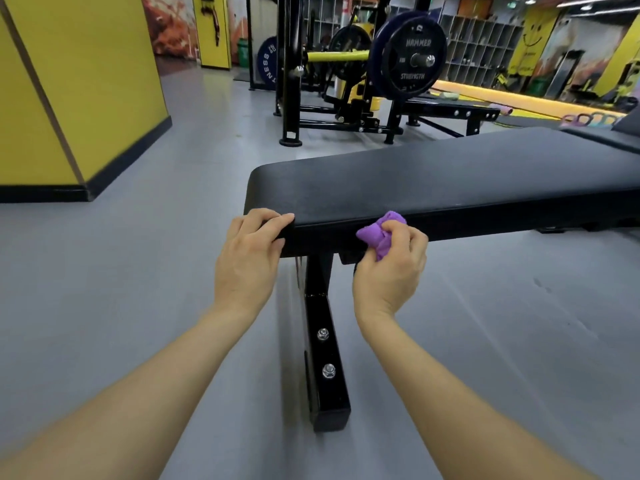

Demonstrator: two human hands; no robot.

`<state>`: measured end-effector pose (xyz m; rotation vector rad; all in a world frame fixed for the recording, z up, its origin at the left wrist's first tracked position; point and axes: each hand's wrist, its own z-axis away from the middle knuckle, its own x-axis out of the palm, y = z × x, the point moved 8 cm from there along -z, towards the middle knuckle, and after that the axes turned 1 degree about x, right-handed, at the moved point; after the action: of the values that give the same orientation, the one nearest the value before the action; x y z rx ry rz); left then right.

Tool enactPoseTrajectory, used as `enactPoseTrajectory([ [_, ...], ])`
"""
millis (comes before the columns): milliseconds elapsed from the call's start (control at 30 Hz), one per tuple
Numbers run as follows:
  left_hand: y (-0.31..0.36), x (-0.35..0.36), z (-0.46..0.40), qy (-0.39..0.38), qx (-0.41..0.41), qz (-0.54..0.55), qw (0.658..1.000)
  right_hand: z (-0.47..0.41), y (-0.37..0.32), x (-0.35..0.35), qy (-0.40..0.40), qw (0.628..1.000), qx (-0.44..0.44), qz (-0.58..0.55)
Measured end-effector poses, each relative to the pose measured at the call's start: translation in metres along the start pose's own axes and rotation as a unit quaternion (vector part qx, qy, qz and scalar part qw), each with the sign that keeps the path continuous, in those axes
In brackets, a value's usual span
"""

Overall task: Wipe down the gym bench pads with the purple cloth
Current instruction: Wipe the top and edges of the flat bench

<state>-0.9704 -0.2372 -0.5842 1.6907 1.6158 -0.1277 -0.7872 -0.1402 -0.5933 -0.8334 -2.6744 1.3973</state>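
Rack (291,71) behind pad (433,174); floor (138,237) around.

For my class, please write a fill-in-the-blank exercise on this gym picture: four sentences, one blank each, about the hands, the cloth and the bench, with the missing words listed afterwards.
1. The right hand grips a bunched cloth whose colour is ____.
2. The cloth is pressed against the near ____ edge of the black bench pad.
3. The left hand holds the pad's near ____.
4. Two bolts show on the bench's black ____.

Missing words: purple; side; corner; leg
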Motion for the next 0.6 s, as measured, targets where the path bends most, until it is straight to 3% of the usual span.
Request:
enactPoseTrajectory([
  [200, -0.003, 0.003, 0.006, 0.025, -0.029, 0.025, 0.999, 0.035, -0.033, 0.026, -0.152, 0.972, -0.18, 0.014],
  [400, -0.025, -0.01, 0.012, 0.032, -0.059, 0.031, 0.997, -0.004, 0.003, -0.002, -0.051, 0.998, -0.045, 0.008],
  [600, -0.045, -0.015, 0.007, -0.015, -0.066, 0.075, 0.995, 0.029, -0.025, 0.02, -0.031, 0.999, -0.043, 0.01],
])
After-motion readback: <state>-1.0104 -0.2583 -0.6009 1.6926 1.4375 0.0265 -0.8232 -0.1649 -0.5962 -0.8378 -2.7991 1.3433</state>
